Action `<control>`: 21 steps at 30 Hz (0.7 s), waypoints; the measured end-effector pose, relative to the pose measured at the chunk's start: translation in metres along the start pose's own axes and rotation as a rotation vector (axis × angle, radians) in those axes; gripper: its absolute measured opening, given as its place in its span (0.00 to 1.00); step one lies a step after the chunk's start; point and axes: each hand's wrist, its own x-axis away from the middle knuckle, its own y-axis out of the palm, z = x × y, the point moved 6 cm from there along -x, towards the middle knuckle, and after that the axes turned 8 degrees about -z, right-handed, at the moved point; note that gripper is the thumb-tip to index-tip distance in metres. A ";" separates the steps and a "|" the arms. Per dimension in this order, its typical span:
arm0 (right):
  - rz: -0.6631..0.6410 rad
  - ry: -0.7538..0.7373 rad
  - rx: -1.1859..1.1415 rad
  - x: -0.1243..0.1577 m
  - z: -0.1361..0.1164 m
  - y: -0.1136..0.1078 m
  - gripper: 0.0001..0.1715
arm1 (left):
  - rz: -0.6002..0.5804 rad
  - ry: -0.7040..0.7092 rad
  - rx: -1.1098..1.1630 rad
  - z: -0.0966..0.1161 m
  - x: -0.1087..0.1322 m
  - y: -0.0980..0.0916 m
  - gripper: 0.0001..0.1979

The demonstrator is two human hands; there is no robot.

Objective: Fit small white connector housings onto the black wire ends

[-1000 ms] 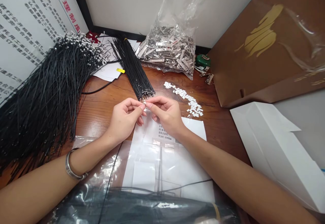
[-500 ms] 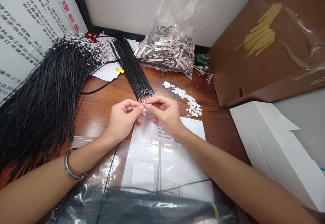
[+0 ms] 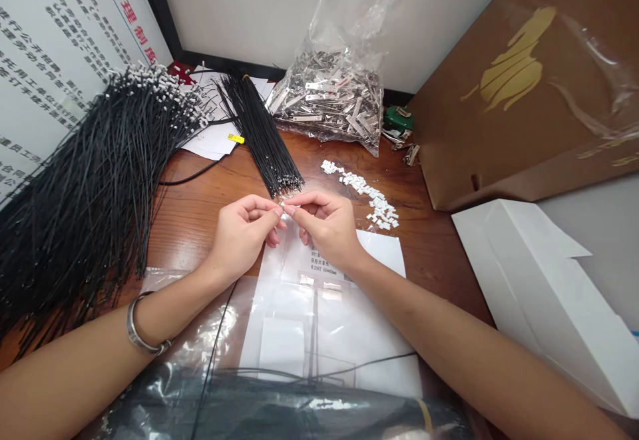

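The bag label (image 3: 323, 261) at 6 o'clock reads "NTC"; the wall board (image 3: 60, 47) at 10 o'clock carries Chinese print. The left hand (image 3: 244, 230) and right hand (image 3: 327, 223) pinch a tiny white piece (image 3: 282, 208) at 6 o'clock of the black wire bundle (image 3: 262, 137), as half a second ago.

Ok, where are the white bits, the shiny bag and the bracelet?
white bits (image 3: 372, 199): head view, middle of pile.
shiny bag (image 3: 329, 97): head view, filled lower part.
bracelet (image 3: 132, 330): head view, band over wrist.
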 end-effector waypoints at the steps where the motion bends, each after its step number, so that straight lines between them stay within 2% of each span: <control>1: 0.000 -0.005 0.002 0.000 0.000 0.000 0.13 | 0.000 0.000 -0.001 0.000 0.000 0.000 0.07; 16: -0.001 -0.005 0.046 0.002 -0.002 0.000 0.12 | -0.016 0.009 0.008 0.000 0.000 0.000 0.07; 21: -0.012 0.064 -0.015 0.000 0.002 -0.001 0.13 | -0.016 0.004 0.013 0.001 0.000 0.000 0.08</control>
